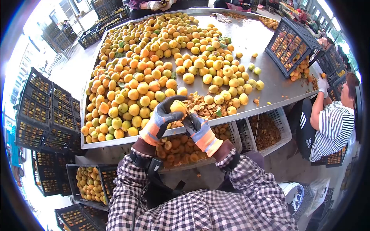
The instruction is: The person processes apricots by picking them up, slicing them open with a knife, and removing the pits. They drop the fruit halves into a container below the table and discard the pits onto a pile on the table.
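Observation:
My left hand, in a grey, blue and orange glove, is closed round a yellow-orange fruit above the near edge of the metal table. Close against the right side of that fruit is my right hand, gloved alike, with its fingers pinched together; what they hold is mostly hidden, though a thin dark edge shows at the fruit. Just behind my hands lies a heap of brown-orange pieces. A large pile of whole fruit covers the table's left and middle.
Under the table edge sit crates of halved fruit and brown scraps. A tilted black crate spills fruit at the right. Stacked crates stand left. A person in a striped shirt sits right; another person's gloved hands show across the table.

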Demonstrator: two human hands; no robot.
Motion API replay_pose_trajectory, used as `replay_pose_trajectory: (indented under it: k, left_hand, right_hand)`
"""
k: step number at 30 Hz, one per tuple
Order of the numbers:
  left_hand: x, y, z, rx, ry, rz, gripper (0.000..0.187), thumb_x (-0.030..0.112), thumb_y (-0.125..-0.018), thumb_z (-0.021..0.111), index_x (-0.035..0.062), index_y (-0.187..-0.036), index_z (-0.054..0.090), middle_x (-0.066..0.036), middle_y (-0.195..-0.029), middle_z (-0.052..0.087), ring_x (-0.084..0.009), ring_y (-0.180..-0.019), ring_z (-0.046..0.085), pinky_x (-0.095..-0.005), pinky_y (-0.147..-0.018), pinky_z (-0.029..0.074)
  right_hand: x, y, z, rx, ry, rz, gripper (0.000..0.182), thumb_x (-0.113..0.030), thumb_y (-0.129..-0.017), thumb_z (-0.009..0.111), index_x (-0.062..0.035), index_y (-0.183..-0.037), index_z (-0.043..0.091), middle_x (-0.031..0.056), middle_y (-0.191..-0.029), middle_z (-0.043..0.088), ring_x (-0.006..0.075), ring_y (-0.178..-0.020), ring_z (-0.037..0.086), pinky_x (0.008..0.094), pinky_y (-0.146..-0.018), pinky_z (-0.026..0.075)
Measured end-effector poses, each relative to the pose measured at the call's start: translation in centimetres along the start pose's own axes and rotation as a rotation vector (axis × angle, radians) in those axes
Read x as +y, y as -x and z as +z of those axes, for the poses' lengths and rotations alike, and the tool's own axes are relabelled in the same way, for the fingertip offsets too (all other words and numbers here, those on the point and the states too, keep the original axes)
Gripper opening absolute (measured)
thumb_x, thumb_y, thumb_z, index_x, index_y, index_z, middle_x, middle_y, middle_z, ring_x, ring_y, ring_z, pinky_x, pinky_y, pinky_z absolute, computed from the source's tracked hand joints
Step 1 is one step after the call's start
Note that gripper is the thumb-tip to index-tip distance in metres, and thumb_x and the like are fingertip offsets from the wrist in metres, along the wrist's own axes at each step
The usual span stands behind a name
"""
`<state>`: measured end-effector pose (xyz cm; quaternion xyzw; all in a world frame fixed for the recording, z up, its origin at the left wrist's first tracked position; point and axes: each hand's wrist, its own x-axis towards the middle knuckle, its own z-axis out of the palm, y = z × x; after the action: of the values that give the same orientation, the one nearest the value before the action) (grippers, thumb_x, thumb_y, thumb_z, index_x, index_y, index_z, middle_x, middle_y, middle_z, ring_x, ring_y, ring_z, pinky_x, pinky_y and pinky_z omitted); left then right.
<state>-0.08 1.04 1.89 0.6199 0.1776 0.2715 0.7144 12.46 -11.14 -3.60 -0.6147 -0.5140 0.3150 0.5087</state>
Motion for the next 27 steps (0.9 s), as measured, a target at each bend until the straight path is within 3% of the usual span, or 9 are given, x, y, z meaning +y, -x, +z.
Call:
replay_pose_trajectory:
  k: [4,6,8,12,14,15,19,26,27]
  left_hand:
    - [-1.1,0.1,-0.2,0.03,0.074,-0.008,0.062,0.037,-0.077,0.078,-0.0012,-0.121,0.058,-0.007,-0.108,0.063,-0.0132,-0.101,0.059,-0.0284,-0.09,0.047]
    - [-1.6,1.0,2.3,0.127,0.382,-0.052,0.055,0.038,-0.088,0.067,-0.0011,-0.124,0.054,-0.008,-0.097,0.065,-0.0168,-0.091,0.063,-0.0294,-0.082,0.05]
    - [-3.3,1.5,2.1,0.019,0.602,-0.166,0.053,0.038,-0.091,0.062,-0.0009,-0.126,0.052,-0.009,-0.103,0.065,-0.0184,-0.095,0.062,-0.0313,-0.085,0.05]
    - [-2.3,1.2,2.1,0.168,0.326,-0.151,0.053,0.037,-0.09,0.063,-0.0013,-0.125,0.054,-0.008,-0.107,0.064,-0.0172,-0.101,0.06,-0.0303,-0.09,0.047]
    - [-1.5,0.4,0.4,0.011,0.01,-0.116,0.053,0.035,-0.087,0.067,-0.0018,-0.124,0.056,-0.007,-0.108,0.064,-0.015,-0.104,0.059,-0.0284,-0.093,0.045]
    - [-0.6,0.3,0.3,-0.006,0.032,-0.105,0.052,0.026,-0.082,0.074,-0.0017,-0.122,0.058,-0.005,-0.109,0.064,-0.013,-0.104,0.059,-0.0277,-0.094,0.045]
    - [-1.8,-0.4,-0.9,-0.015,-0.012,-0.06,0.057,0.012,-0.072,0.08,-0.001,-0.123,0.058,-0.004,-0.107,0.064,-0.0129,-0.097,0.062,-0.0288,-0.089,0.049]
    - [-2.5,-0.2,0.6,0.098,0.079,0.037,0.058,0.02,-0.074,0.08,-0.0024,-0.122,0.056,-0.006,-0.105,0.065,-0.0145,-0.098,0.062,-0.0308,-0.091,0.049]
    - [-2.4,0.1,1.4,0.132,0.098,0.009,0.052,0.03,-0.083,0.071,-0.0022,-0.122,0.056,-0.008,-0.106,0.066,-0.0164,-0.099,0.062,-0.031,-0.091,0.049]
  right_hand:
    - [-1.7,0.0,0.2,0.023,-0.002,0.045,0.034,-0.007,-0.088,0.06,0.0007,-0.121,0.057,0.0211,-0.109,0.065,0.0342,-0.104,0.063,0.0364,-0.084,0.051]
    - [-1.8,0.0,0.8,0.068,-0.11,0.058,0.035,-0.007,-0.089,0.06,0.0009,-0.122,0.056,0.0216,-0.111,0.064,0.0339,-0.107,0.062,0.0361,-0.085,0.05]
    - [-1.0,-0.2,1.2,0.143,-0.022,-0.029,0.036,-0.008,-0.089,0.06,0.0007,-0.124,0.054,0.0214,-0.113,0.064,0.0346,-0.109,0.061,0.0363,-0.086,0.05]
    - [1.5,-0.2,1.2,0.144,-0.002,-0.085,0.033,-0.012,-0.09,0.061,0.0005,-0.12,0.055,0.0215,-0.109,0.065,0.0367,-0.106,0.061,0.038,-0.083,0.051]
    - [2.0,-0.3,1.1,0.123,0.011,-0.069,0.031,-0.013,-0.089,0.061,0.0002,-0.117,0.056,0.0212,-0.105,0.065,0.0375,-0.102,0.062,0.0386,-0.08,0.051]
    - [1.9,-0.4,1.0,0.105,0.022,-0.057,0.029,-0.014,-0.089,0.062,-0.0001,-0.114,0.057,0.0208,-0.101,0.066,0.0383,-0.098,0.063,0.0392,-0.077,0.052]
    - [1.4,-0.3,1.0,0.157,0.042,-0.036,0.028,-0.018,-0.089,0.063,-0.0011,-0.111,0.058,0.0196,-0.093,0.067,0.0392,-0.09,0.065,0.0402,-0.071,0.052]
    - [0.3,0.0,0.5,0.15,0.139,-0.035,0.026,-0.023,-0.091,0.061,-0.004,-0.108,0.057,0.0213,-0.088,0.066,0.0416,-0.087,0.063,0.0447,-0.07,0.051]
    - [0.3,0.1,0.6,0.187,0.145,-0.08,0.025,-0.022,-0.092,0.06,-0.0043,-0.109,0.056,0.0214,-0.087,0.066,0.0424,-0.086,0.063,0.0456,-0.069,0.051]
